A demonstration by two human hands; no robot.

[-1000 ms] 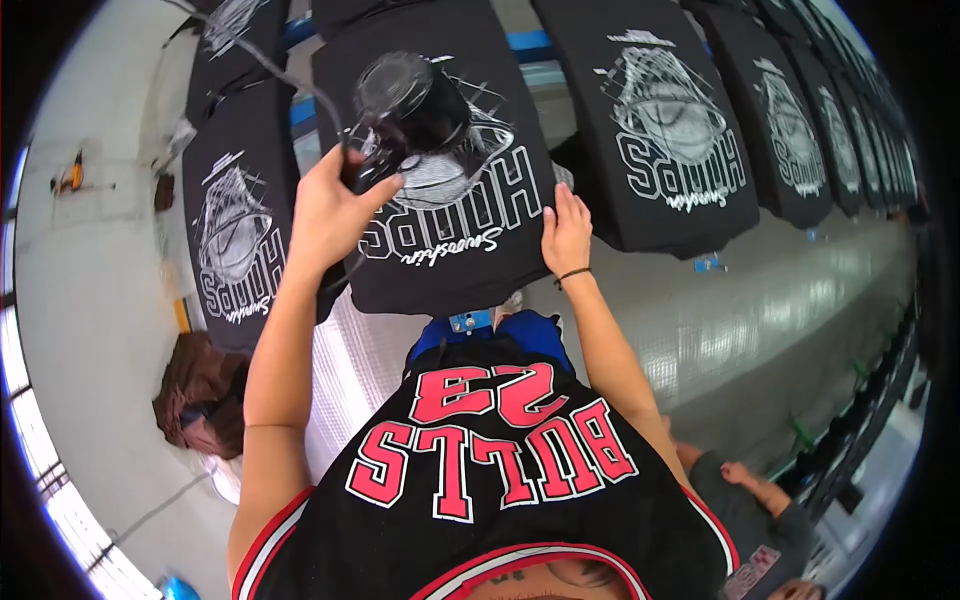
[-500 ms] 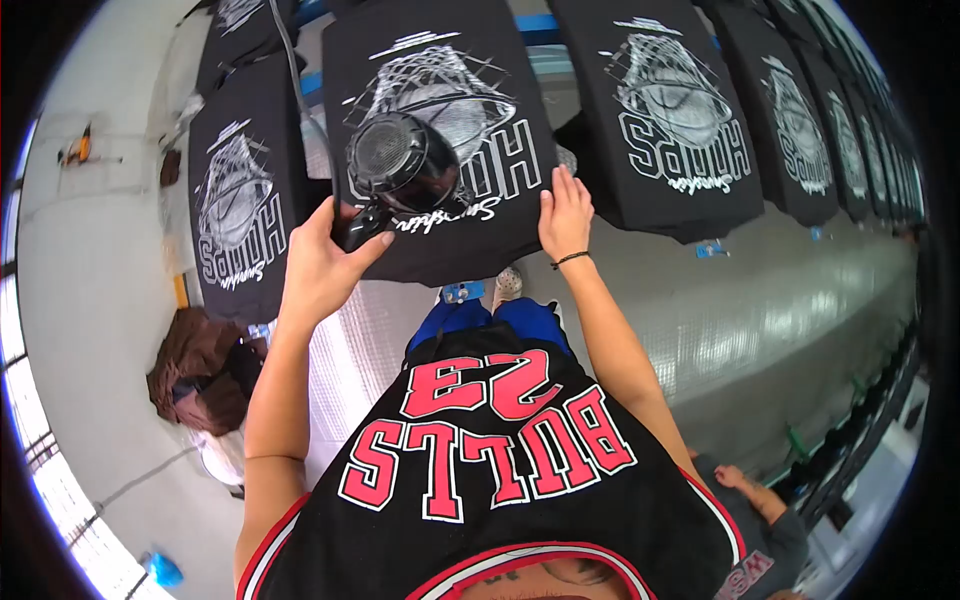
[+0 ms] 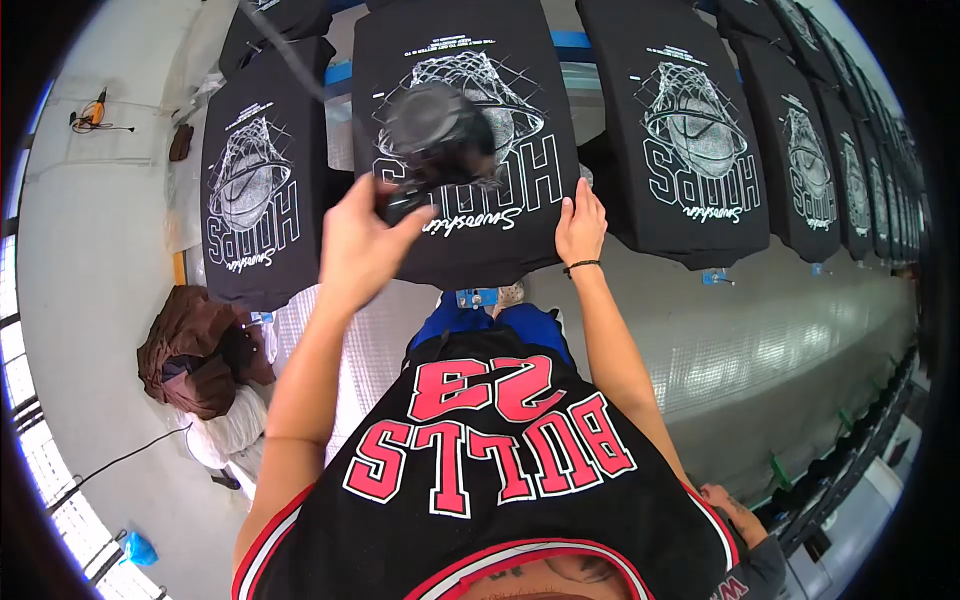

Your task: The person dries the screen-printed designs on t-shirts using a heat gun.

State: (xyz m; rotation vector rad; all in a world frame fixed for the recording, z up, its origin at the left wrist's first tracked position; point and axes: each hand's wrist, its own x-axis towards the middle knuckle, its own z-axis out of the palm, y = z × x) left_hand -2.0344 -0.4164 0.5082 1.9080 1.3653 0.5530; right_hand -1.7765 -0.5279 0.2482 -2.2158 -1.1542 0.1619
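My left hand (image 3: 365,240) is closed round the handle of a black round-headed device (image 3: 435,125) with a cord. The device is blurred and hangs over the printed basketball and net of a black shirt (image 3: 470,245), which lies flat on a board. It hides part of the white print. At the shirt's right edge, my right hand (image 3: 582,228) rests with its fingers stretched out and lying flat, a dark band on its wrist.
More printed black shirts (image 3: 690,150) run off to the right, and another (image 3: 250,190) lies at left. Brown cloth (image 3: 195,350) is heaped at left beside clear plastic (image 3: 235,430). An orange tool (image 3: 92,112) lies far left. A co-worker's arm (image 3: 735,510) shows at lower right.
The device has moved up over the print, away from my body, with my left hand. The shirts have shifted right in view. My right hand stays at the shirt's edge.
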